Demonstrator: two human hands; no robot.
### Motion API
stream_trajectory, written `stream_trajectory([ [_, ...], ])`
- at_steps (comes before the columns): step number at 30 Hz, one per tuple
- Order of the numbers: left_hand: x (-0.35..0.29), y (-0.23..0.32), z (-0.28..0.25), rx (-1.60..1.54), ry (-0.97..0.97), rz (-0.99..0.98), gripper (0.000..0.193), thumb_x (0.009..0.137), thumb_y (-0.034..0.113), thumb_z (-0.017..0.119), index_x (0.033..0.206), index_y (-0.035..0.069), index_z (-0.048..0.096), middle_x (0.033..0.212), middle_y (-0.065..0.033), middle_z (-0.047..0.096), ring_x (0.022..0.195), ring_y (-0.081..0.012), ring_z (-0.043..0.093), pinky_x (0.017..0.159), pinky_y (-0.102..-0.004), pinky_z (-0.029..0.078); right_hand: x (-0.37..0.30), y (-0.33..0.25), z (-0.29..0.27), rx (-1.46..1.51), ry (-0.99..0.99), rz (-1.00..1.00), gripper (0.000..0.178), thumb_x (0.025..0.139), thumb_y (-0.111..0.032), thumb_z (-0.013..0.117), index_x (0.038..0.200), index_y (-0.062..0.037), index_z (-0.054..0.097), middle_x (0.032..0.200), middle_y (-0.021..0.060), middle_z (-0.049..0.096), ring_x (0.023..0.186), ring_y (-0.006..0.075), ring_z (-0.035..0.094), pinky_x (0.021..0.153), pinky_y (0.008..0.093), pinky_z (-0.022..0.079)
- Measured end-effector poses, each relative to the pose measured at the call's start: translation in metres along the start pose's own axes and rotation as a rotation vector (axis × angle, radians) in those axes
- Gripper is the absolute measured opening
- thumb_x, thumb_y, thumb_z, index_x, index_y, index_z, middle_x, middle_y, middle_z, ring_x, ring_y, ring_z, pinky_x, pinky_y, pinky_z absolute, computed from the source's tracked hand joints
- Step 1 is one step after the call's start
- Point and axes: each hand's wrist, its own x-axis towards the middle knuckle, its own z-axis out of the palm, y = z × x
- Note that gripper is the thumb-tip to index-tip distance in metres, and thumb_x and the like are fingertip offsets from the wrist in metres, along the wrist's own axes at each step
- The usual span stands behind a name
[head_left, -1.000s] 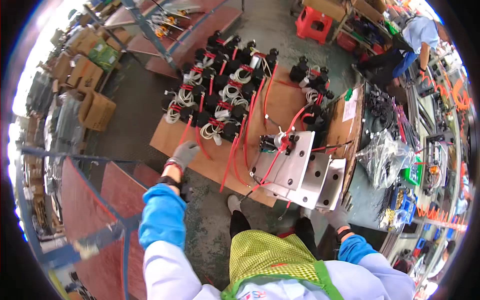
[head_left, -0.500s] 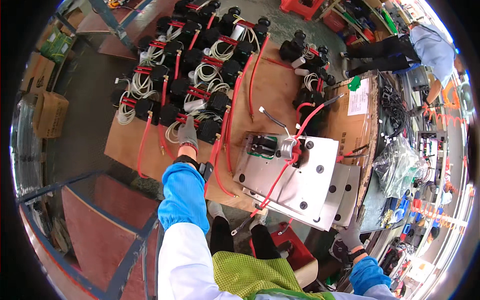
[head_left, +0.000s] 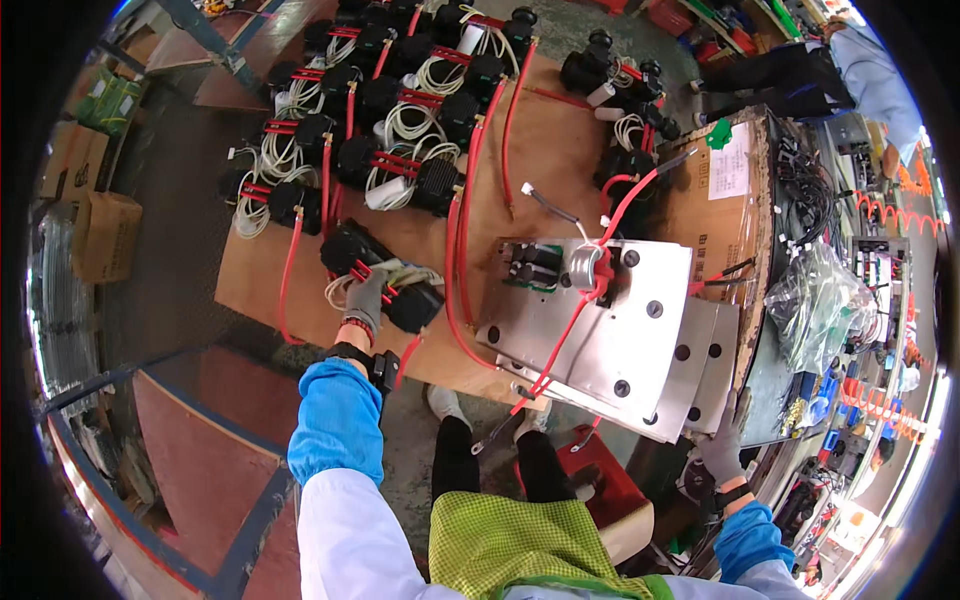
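My left hand (head_left: 366, 300), in a grey glove, is closed on the red bars of a black twin-cylinder motor unit (head_left: 408, 306) at the near edge of a brown board (head_left: 262, 290). The unit sits tilted, with a coil of cream cable beside my fingers and a red hose at its near end. My right hand (head_left: 720, 455), also gloved, rests with outstretched fingers at the bench edge, beside the corner of the stacked metal plates (head_left: 712, 368). On the top silver plate (head_left: 590, 350) lie a clamp-like metal part (head_left: 583, 268), a black component (head_left: 533, 266) and red cables.
Rows of similar motor units (head_left: 440, 185) with red hoses cover the board's far side. A cardboard box (head_left: 715, 205) and a plastic bag (head_left: 822, 305) sit to the right. A metal frame (head_left: 240, 520) stands at left, a red stool (head_left: 600, 480) below. Another person (head_left: 860, 80) is at far right.
My left hand has pulled the motor unit nearer and turned it away from its row. The whole view has shifted slightly; my right hand stays by the plates' corner.
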Motion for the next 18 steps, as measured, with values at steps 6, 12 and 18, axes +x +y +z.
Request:
stream_trajectory([
  [6,-0.057,-0.022,-0.051,0.456,-0.192,-0.04,0.033,0.084,0.029,0.064,0.097,-0.001,0.07,0.083,-0.0113,0.07,0.078,-0.022,0.067,0.07,-0.0373,0.051,0.003,-0.02,-0.025,-0.027,-0.116,0.006,0.102,0.07,-0.019,0.081,0.152,-0.0064,0.021,0.153,0.0311,0.02,0.135,0.0475,0.037,0.104,0.0479,0.044],
  [12,-0.087,-0.012,-0.056,0.713,-0.266,0.115,0.056,0.081,0.043,0.072,0.118,0.002,0.06,0.096,-0.0197,0.067,0.093,-0.0339,0.066,0.08,-0.0418,0.05,0.005,-0.216,-0.138,0.294,-0.111,-0.369,0.056,0.077,-0.017,0.074,0.125,0.0024,0.054,0.116,0.0228,0.062,0.106,0.0377,0.062,0.089,0.0417,0.051],
  [18,-0.125,-0.007,-0.085,1.174,-0.356,0.279,0.055,0.081,0.044,0.071,0.12,0.008,0.06,0.11,-0.0191,0.065,0.101,-0.0354,0.063,0.085,-0.045,0.049,0.043,-0.409,-0.055,0.359,-0.528,-1.059,0.05,0.086,-0.035,0.063,0.124,-0.0036,0.056,0.112,0.0193,0.062,0.105,0.0377,0.06,0.089,0.0462,0.048],
])
